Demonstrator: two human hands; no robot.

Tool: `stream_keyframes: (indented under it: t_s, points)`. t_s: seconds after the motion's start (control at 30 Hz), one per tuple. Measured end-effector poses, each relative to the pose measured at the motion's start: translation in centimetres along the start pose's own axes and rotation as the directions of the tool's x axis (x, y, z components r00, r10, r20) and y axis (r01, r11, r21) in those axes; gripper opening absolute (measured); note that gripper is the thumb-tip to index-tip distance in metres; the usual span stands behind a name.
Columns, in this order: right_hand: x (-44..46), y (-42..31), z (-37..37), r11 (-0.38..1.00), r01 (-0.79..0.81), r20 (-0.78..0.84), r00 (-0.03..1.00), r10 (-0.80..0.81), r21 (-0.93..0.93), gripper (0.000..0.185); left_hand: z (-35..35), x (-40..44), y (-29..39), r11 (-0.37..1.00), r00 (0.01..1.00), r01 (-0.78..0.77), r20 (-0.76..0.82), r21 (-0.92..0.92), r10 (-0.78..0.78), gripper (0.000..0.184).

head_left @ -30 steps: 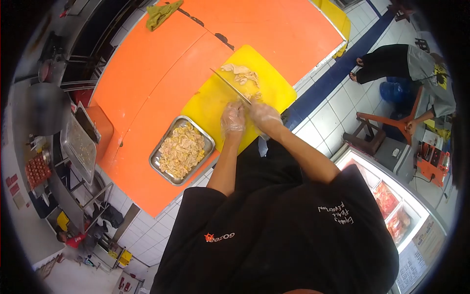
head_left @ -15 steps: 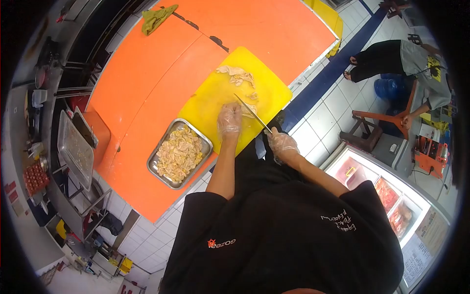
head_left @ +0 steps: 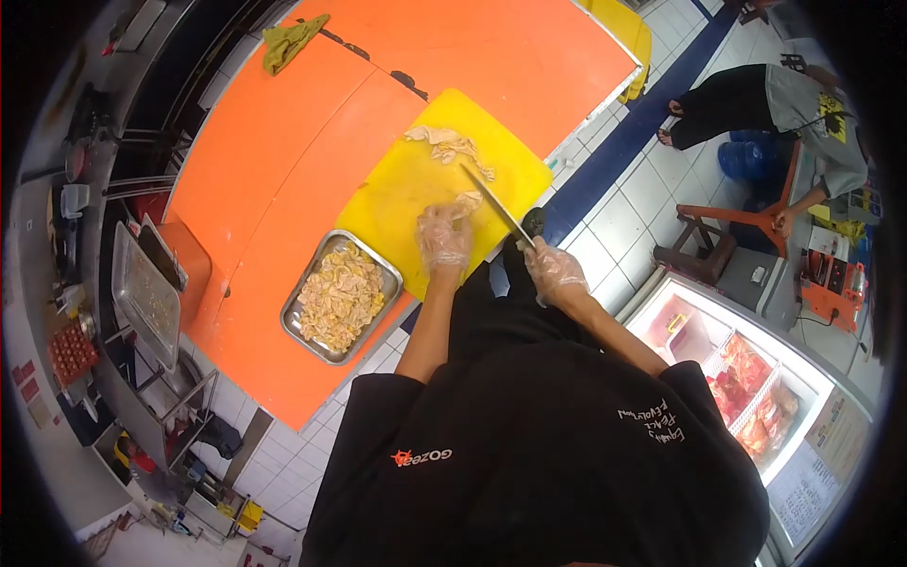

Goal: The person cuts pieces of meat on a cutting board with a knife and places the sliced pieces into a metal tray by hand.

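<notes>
Knife point(head_left: 495, 205) up front in the head view, and the right hand point(head_left: 557, 269), in a clear glove, has its fingers wrapped firmly round the handle! The blade slants across the yellow cutting board point(head_left: 392, 194), tip pointing forward and to the left; whether the edge touches the board, I can't tell from this angle.

Over to the left hand point(head_left: 444, 236), gloved too, down low on the near part of the board, fingers bent. A small pale piece of meat point(head_left: 468, 200) lies right at its fingertips, between hand and blade, but whether those fingers are pinching it, I cannot say. Further up the same board, a longer strip of pale meat point(head_left: 444, 145) sits crumpled toward the far edge.

And just beside the board, on the left, here's the metal tray point(head_left: 391, 282), with a big heap of cut pieces point(head_left: 340, 298), pale with yellow bits, piled in the middle. All of it rests on the orange table point(head_left: 491, 57), with a greenish cloth point(head_left: 291, 42) bunched at the far left edge. Off to the right, a co-worker in a grey shirt point(head_left: 812, 104) stands well apart from the table.
</notes>
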State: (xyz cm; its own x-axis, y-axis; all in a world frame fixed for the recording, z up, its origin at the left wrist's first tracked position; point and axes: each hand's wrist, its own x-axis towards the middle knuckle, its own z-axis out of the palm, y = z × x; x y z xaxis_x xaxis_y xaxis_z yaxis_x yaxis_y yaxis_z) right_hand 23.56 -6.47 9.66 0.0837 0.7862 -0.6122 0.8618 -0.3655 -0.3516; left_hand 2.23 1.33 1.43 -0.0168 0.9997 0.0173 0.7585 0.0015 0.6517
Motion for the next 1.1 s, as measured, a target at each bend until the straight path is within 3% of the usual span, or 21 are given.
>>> stream_keyframes:
  t_s: [0.07, 0.13, 0.27, 0.33, 0.37, 0.43, 0.53, 0.63, 0.73, 0.83, 0.93, 1.03, 1.1]
  points:
    - [-0.8, -0.8, -0.4, 0.997, 0.054, 0.018, 0.998, -0.055, 0.048, 0.036, -0.2, -0.4, 0.2, 0.999, 1.000, 0.000, -0.019, 0.040, 0.001, 0.024]
    - [-1.4, -1.7, -1.0, 0.997, -0.016, 0.157, 0.988, 0.005, 0.070, 0.035, -0.7, -0.6, 0.0, 1.000, 1.000, 0.001, 0.020, -0.022, -0.001, 0.024]
    - [-0.8, -0.7, 0.3, 0.999, -0.042, 0.158, 0.987, 0.039, 0.017, 0.033, -1.0, -0.2, -0.1, 0.998, 0.996, 0.032, 0.083, -0.059, -0.027, 0.023]
    - [0.4, 0.0, 1.0, 0.991, -0.038, 0.016, 0.999, 0.040, -0.126, 0.033, -0.6, 0.3, -0.1, 0.995, 0.989, 0.083, 0.116, 0.056, -0.089, 0.027]
    - [1.0, 0.2, 1.2, 0.995, -0.012, -0.041, 0.999, 0.008, -0.098, 0.033, -0.5, 0.2, -0.1, 0.995, 0.989, 0.085, 0.116, 0.056, -0.091, 0.027]
    - [1.7, 0.2, 0.7, 0.994, 0.021, -0.040, 0.999, -0.025, -0.106, 0.034, -0.4, 0.0, -0.2, 1.000, 0.997, 0.014, 0.071, 0.006, -0.015, 0.033]
    - [0.5, -0.3, 0.1, 0.993, 0.102, -0.025, 0.994, -0.104, -0.062, 0.032, -0.2, -0.5, -0.4, 0.999, 0.996, 0.020, 0.085, 0.044, -0.024, 0.040]
    - [-1.5, -1.7, -1.2, 0.993, 0.076, 0.016, 0.997, -0.074, -0.091, 0.033, -0.9, -0.6, 0.0, 0.998, 0.982, 0.019, 0.189, 0.056, -0.029, 0.049]
    - [-1.8, -0.1, -0.1, 0.998, -0.058, 0.168, 0.984, 0.059, -0.011, 0.036, -1.0, -0.9, 0.0, 0.991, 0.977, -0.009, 0.212, 0.134, -0.020, 0.059]
    - [-2.2, 0.7, 1.1, 0.999, -0.030, 0.144, 0.989, 0.034, -0.026, 0.038, -1.1, -1.1, 0.5, 0.988, 0.972, 0.029, 0.227, 0.151, -0.063, 0.066]
    - [-2.1, 1.4, 2.3, 0.993, 0.039, 0.017, 0.999, -0.037, -0.114, 0.030, -0.9, -1.4, 0.5, 0.984, 0.964, 0.034, 0.254, 0.173, -0.078, 0.077]
    - [-0.2, 2.0, 1.5, 0.988, 0.034, 0.047, 0.999, -0.028, -0.148, 0.030, -1.3, -1.2, 0.9, 0.984, 0.957, 0.034, 0.277, 0.173, -0.081, 0.077]
    - [0.9, 1.7, 0.8, 0.977, 0.052, -0.053, 0.997, -0.064, -0.206, 0.030, -2.0, -0.9, 1.6, 0.983, 0.948, 0.045, 0.303, 0.175, -0.098, 0.076]
